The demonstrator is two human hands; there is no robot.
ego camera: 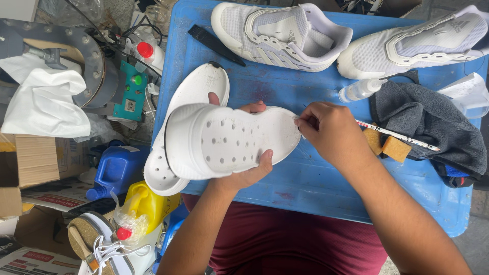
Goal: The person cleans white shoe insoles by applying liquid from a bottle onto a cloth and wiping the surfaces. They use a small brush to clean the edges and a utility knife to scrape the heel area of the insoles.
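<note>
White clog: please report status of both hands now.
Left hand grips white clog. Right hand holds thin brush at its heel edge. Second clog lies underneath.

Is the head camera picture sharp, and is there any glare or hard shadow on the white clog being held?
Head view: sharp, lit by soft even daylight; the white clog in the left hand shows no glare and only faint shadow; the frame edges bow slightly.

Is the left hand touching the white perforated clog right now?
Touching. The head view shows the left hand gripping the white perforated clog from beneath, thumb pressed on its near edge and fingertips showing over the far edge.
</note>
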